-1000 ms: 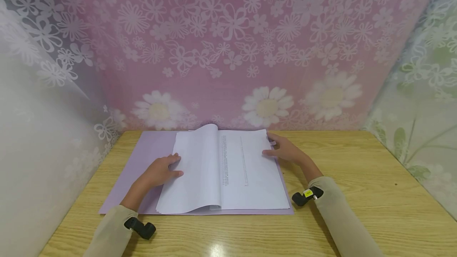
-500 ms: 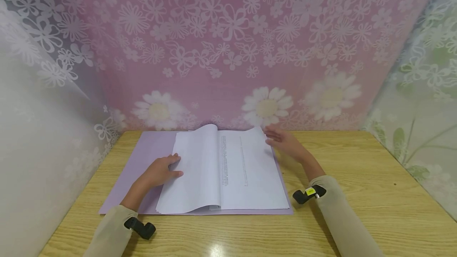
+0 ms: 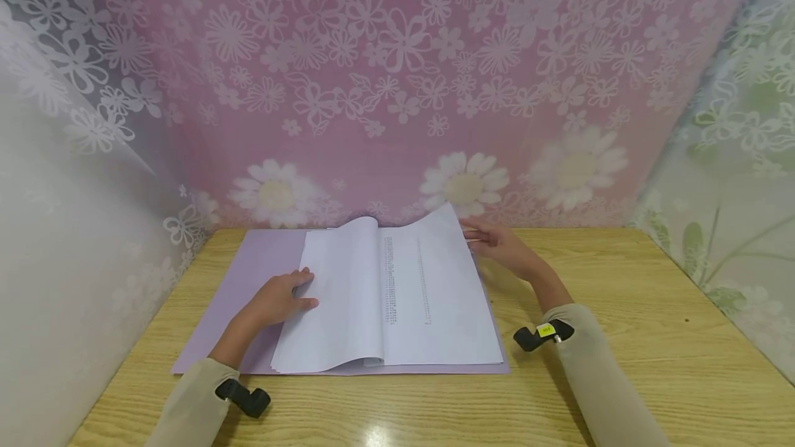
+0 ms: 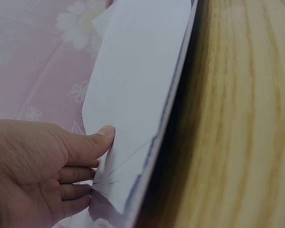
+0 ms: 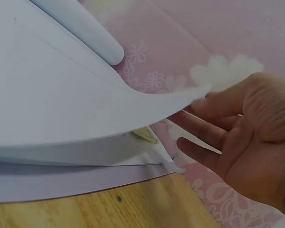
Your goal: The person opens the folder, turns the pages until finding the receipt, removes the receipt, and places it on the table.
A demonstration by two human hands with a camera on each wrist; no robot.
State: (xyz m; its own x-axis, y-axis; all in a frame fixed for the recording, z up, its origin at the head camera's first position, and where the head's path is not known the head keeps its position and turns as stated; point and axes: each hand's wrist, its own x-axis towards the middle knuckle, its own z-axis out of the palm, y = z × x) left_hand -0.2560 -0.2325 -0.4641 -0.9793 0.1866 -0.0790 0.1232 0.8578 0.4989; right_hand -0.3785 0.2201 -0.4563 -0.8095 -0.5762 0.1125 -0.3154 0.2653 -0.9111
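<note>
A lilac folder (image 3: 261, 247) lies open on the wooden table with a stack of white pages inside. My left hand (image 3: 279, 297) rests on the turned pages (image 3: 338, 309) at left; in the left wrist view its thumb (image 4: 103, 137) lies on the paper and the fingers are at the page edge. My right hand (image 3: 499, 248) pinches the far right corner of the top printed page (image 3: 447, 295). In the right wrist view that page (image 5: 85, 114) curves up off the sheets below, with the thumb on its corner and other fingers spread loosely beneath.
A small yellowish tab (image 5: 145, 135) shows on the pages under the lifted one. Pink flowered cloth (image 3: 397, 123) hangs right behind the folder. The wooden table (image 3: 590, 281) extends to the right and in front. Dark wrist mounts (image 3: 243, 397) sit on both sleeves.
My right hand has taken the page's far right corner and lifted it, so the corner stands up higher than before. The left hand stays in place on the turned pages.
</note>
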